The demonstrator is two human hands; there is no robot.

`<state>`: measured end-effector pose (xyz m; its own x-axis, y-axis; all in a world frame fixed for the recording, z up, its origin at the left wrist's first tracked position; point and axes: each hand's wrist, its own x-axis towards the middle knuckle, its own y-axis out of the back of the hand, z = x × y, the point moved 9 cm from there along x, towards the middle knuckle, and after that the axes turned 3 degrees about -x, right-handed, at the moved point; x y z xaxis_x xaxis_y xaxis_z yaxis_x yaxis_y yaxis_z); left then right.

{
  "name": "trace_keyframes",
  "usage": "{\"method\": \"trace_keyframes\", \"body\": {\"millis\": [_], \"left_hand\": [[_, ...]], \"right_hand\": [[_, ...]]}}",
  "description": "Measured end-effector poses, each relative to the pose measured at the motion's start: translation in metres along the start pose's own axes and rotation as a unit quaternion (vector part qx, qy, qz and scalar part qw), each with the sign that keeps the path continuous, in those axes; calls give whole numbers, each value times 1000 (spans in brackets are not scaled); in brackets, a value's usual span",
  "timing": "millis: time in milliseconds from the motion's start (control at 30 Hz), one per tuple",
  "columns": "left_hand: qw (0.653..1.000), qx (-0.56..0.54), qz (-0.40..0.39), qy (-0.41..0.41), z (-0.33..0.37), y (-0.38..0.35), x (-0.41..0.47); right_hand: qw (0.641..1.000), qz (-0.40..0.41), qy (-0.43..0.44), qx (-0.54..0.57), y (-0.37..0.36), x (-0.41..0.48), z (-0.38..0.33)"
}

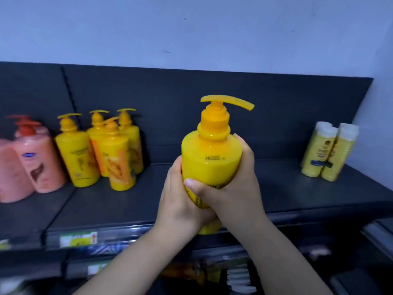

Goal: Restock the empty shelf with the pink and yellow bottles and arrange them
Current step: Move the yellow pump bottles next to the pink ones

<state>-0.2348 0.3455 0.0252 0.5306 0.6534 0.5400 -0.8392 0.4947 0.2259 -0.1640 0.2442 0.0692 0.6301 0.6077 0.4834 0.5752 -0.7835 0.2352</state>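
- Yellow pump bottle point(210, 158) stands nearly upright in your two hands, its long axis vertical, base down and pump on top.
- Its spout point(234, 102) points to your right, drooping slightly at the tip.
- Your left hand point(180, 199) wraps the lower left side of the bottle, fingers curled round behind it.
- Your right hand point(231, 188) grips the right side, thumb laid across the front, fingers curled up near the shoulder.
- You hold the bottle in the air, in front of the middle of the dark shelf point(297, 194).
- Four yellow bottles point(100, 150) stand clustered on the shelf to the left, with pink bottles point(36, 162) just beside them.
- Pale bottles point(329, 152) with white caps stand at the far right.
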Motion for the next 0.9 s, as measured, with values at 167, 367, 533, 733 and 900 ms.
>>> {"method": "trace_keyframes", "body": {"millis": [167, 367, 533, 733, 900], "left_hand": [[996, 70, 50, 9, -36, 103, -10], [992, 94, 80, 28, -65, 178, -14], [987, 96, 117, 49, -91, 211, -16], [982, 121, 124, 79, -130, 226, 2], [983, 116, 118, 82, -158, 234, 37]], "right_hand": [[999, -48, 2, 14, -103, -4, -20], [995, -100, 10, 20, -184, -2, -37], [990, -143, 11, 16, -232, 6, -31], [986, -166, -8, 20, -275, 32, 2], [983, -183, -15, -13, -309, 71, 29]]}}
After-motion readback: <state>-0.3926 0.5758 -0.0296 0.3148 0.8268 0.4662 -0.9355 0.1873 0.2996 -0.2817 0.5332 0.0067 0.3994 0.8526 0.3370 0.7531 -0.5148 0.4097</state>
